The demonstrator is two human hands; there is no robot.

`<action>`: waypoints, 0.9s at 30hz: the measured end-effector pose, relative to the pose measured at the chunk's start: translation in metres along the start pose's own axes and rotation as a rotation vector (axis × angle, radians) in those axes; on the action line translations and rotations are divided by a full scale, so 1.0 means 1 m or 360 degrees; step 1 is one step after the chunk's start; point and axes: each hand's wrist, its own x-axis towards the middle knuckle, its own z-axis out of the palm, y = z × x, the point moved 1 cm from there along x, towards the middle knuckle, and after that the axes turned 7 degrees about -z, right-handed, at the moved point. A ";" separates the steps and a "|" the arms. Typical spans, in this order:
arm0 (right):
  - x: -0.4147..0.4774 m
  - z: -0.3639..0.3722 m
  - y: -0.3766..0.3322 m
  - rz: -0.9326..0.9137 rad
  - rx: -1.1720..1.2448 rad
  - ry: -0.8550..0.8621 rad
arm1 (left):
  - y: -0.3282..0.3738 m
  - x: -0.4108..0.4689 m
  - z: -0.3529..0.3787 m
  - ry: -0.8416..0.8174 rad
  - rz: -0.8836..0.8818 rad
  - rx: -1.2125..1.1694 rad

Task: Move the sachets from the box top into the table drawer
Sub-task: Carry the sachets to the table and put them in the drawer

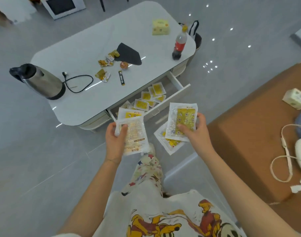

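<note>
My left hand (114, 137) grips a small stack of white sachets (135, 132), the top one back side up. My right hand (196, 132) holds another stack of sachets (182, 121) with yellow printed faces, fanned out, the lowest one (170, 144) sticking out underneath. Both hands hover in front of the open drawer (173, 96) of the white table (88, 53). Several yellow sachets (147, 98) lie loose inside the drawer. The brown box top (248, 127) is to my right.
On the table stand a steel kettle (40, 81) with its cord, a cola bottle (179, 42), a yellow tissue pack (160, 27), a black cloth (129, 54) and small snack wrappers (104, 63). A white device with cable (300, 154) and a small carton (295, 99) lie on the box.
</note>
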 end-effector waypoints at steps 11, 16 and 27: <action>0.167 0.022 -0.005 0.0245 -0.0019 -0.0051 | 0.034 0.114 0.021 0.0231 -0.0239 -0.0140; 0.262 0.043 0.041 0.0417 -0.0035 -0.0058 | -0.009 0.184 0.043 0.0337 -0.0485 -0.0257; 0.461 0.170 0.282 0.0630 -0.0146 -0.0289 | -0.200 0.408 0.100 0.0397 -0.0641 0.0030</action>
